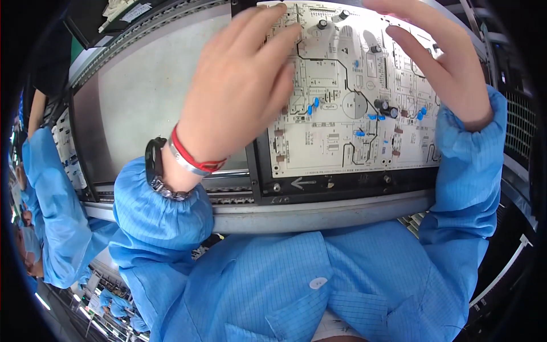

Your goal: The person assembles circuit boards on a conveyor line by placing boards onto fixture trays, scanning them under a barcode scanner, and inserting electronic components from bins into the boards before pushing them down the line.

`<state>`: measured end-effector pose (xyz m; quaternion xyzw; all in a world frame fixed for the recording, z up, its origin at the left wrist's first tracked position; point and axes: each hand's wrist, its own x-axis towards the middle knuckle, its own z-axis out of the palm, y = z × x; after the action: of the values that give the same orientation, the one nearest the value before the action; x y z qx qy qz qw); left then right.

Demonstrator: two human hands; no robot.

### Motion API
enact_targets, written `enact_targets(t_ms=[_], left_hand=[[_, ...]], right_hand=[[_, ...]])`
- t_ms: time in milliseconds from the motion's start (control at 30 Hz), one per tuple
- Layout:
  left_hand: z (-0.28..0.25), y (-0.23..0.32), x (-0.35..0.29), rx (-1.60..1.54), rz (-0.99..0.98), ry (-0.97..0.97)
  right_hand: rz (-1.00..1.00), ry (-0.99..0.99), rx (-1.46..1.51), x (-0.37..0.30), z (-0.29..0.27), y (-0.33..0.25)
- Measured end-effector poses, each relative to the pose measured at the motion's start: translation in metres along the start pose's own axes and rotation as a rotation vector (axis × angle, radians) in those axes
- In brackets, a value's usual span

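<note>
A white circuit board (319,151) lies in a black frame (342,188) in front of me. It carries several blue disc-shaped parts (359,134), black cylindrical capacitors (393,112) and brown parts (397,140). Over the board's upper left reaches my left hand (242,74), its fingers stretched out and apart, fingertips close to the surface. I see nothing held in it. Above the upper right part hangs my right hand (447,57), thumb and forefinger spread wide with a gap between them. Some of its fingers run past the top edge of the view.
Left of the frame lies a flat, pale grey panel (142,85) between conveyor rails. A metal rail (319,219) runs along my side. Another person's blue sleeve (54,211) shows at far left, and a dark tray (108,23) stands at the upper left.
</note>
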<state>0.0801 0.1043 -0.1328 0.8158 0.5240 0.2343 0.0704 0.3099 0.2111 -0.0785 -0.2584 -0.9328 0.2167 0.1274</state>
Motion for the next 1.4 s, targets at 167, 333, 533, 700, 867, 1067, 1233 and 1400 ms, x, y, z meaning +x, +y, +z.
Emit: enact_targets(t_ms=[167,333,533,700,867,1067,1233,1400], left_hand=[[0.005,-0.002,-0.007,0.043,-0.036,-0.071],[0.002,-0.004,-0.015,0.118,-0.118,-0.168],[-0.002,-0.004,-0.01,0.121,-0.1,-0.146],[-0.005,0.002,0.002,0.179,-0.046,-0.106],[0.013,-0.01,-0.002,0.193,0.094,0.144],[0.014,0.008,0.012,0.102,-0.009,0.066],[0.015,0.003,0.008,0.071,0.009,0.073],[0.006,-0.008,0.014,0.235,0.059,-0.061]], right_hand=[[-0.025,0.158,-0.149,0.019,0.014,0.017],[0.202,0.182,-0.082,0.003,0.026,0.064],[0.247,0.23,0.053,-0.002,0.037,0.06],[0.066,0.244,-0.12,0.007,0.031,0.033],[0.114,0.419,-0.161,-0.017,0.061,0.009],[0.133,0.429,-0.173,-0.028,0.075,0.033],[0.003,0.186,-0.103,-0.034,0.066,0.036],[-0.03,0.123,-0.033,-0.031,0.062,0.039]])
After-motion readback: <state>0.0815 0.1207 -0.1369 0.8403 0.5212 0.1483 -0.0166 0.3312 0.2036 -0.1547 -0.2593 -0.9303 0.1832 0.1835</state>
